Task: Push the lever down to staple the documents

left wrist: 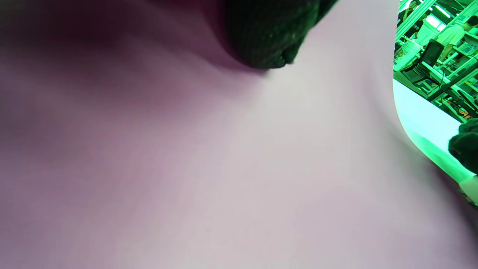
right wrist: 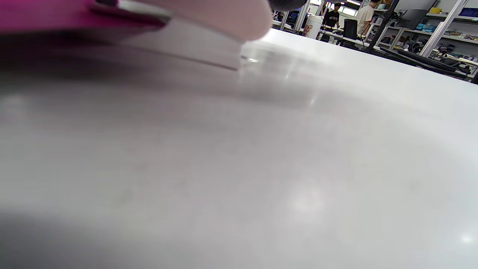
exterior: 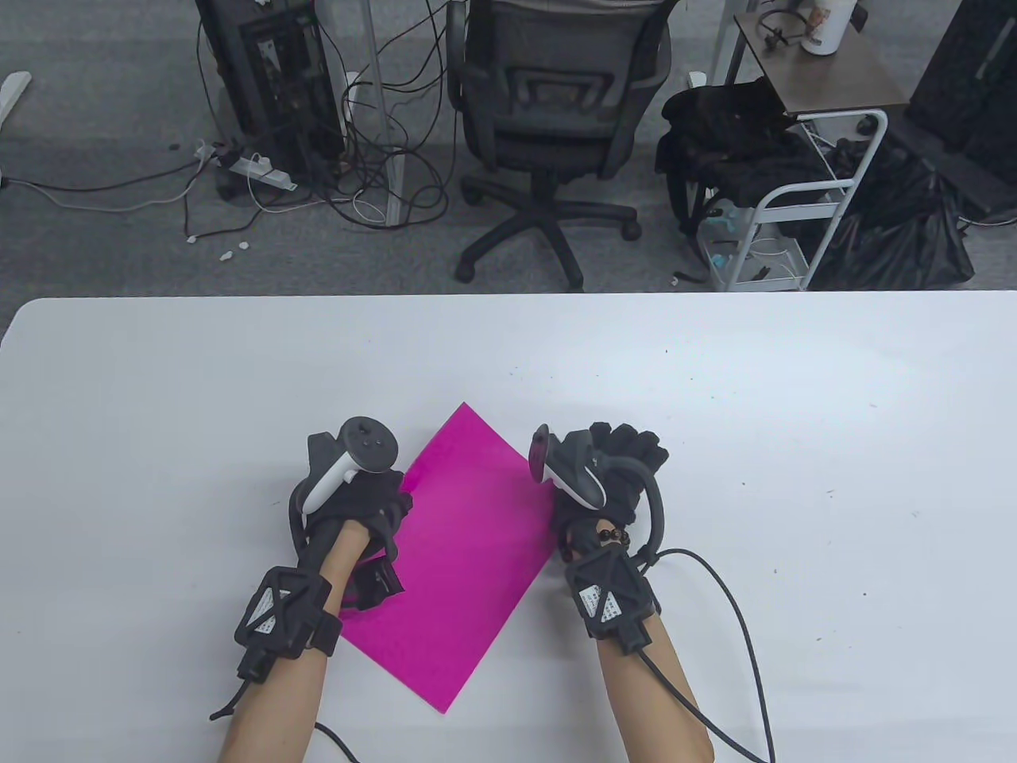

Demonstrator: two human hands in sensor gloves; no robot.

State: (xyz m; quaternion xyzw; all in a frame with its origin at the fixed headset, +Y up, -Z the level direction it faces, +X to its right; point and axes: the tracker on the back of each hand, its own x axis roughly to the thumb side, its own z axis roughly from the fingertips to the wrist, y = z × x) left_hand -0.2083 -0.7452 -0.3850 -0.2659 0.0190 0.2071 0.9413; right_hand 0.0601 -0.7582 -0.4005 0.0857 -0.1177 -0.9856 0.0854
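Observation:
A magenta sheet of paper lies slantwise on the white table. My left hand rests on the sheet's left edge. In the left wrist view a gloved fingertip touches the washed-out pink sheet. My right hand sits at the sheet's right corner, fingers curled down over something hidden under it. In the right wrist view a pale stapler sits over the magenta sheet's corner, with a dark fingertip on top.
An office chair, a white cart, black bags and floor cables stand beyond the table's far edge. A black cable trails from my right wrist across the table.

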